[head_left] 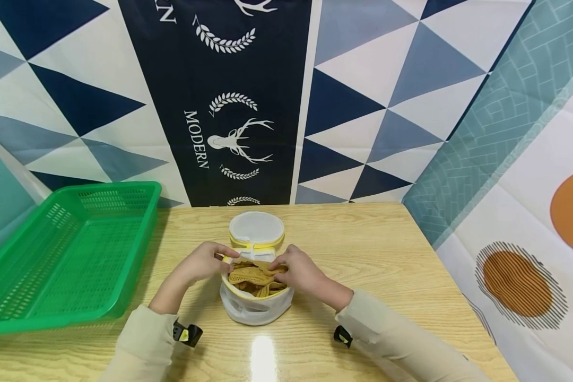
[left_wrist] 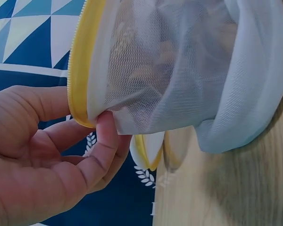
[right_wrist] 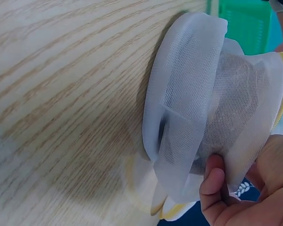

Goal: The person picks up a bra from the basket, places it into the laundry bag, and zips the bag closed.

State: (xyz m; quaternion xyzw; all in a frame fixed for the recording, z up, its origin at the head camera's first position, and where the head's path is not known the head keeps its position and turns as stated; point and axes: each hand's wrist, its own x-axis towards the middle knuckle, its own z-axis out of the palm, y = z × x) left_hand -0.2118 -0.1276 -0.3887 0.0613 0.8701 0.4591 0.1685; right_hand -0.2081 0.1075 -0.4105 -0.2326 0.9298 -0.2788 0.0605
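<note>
At far left, a green perforated plastic basket (head_left: 67, 244) sits on a wood-grain desk (head_left: 363, 239). Next, a person's left hand (head_left: 205, 262) has its grip closed on the yellow zipper rim (left_wrist: 85, 61) of a white mesh laundry bag (head_left: 255, 314). The bag stands near the middle, its round lid (head_left: 256, 227) tipped back behind the opening, mustard openwork cloth (head_left: 248, 275) bunched inside. On its right side, the right hand (head_left: 302, 270) grasps the bag near the rim, fingertips by the cloth. The soft mesh could buckle if the hands pulled unevenly, and folds near the rim might snag in the zipper teeth.
</note>
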